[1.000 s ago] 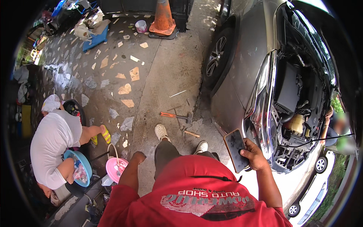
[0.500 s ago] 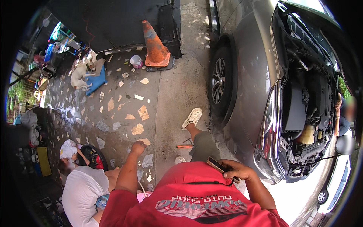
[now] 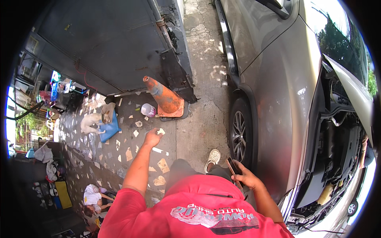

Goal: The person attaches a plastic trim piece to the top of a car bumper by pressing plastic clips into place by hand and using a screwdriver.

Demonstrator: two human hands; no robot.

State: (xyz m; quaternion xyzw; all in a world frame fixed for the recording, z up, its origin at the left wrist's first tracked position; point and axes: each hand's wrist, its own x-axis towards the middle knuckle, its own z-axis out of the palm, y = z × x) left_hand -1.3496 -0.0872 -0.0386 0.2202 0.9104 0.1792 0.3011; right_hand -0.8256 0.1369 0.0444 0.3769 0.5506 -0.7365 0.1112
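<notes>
My right hand [image 3: 247, 178] is closed around a dark, flat smartphone [image 3: 233, 168], held upright at my waist beside the car's front wheel [image 3: 240, 133]. My left arm reaches forward over the tiled ground. At its end my left hand [image 3: 152, 137] has its fingers curled in, with nothing visible in them. Below that hand lie pale tile pieces [image 3: 163, 165] set in the dark floor. Nearest ahead of it stand a white bucket [image 3: 148, 110] and a worn orange traffic cone [image 3: 168, 99].
The grey-brown car [image 3: 274, 107] with its hood raised fills the right, a person's forearm [image 3: 363, 152] at its far side. A dark metal gate [image 3: 107, 43] stands ahead. A dog [image 3: 92, 122] lies by a blue mat [image 3: 111, 129]. Another person [image 3: 95, 198] is low at left.
I have moved forward, toward the cone and the gate, and the wheel is now beside me. My left hand has swung forward. The phone stays in my right hand, tilted more upright.
</notes>
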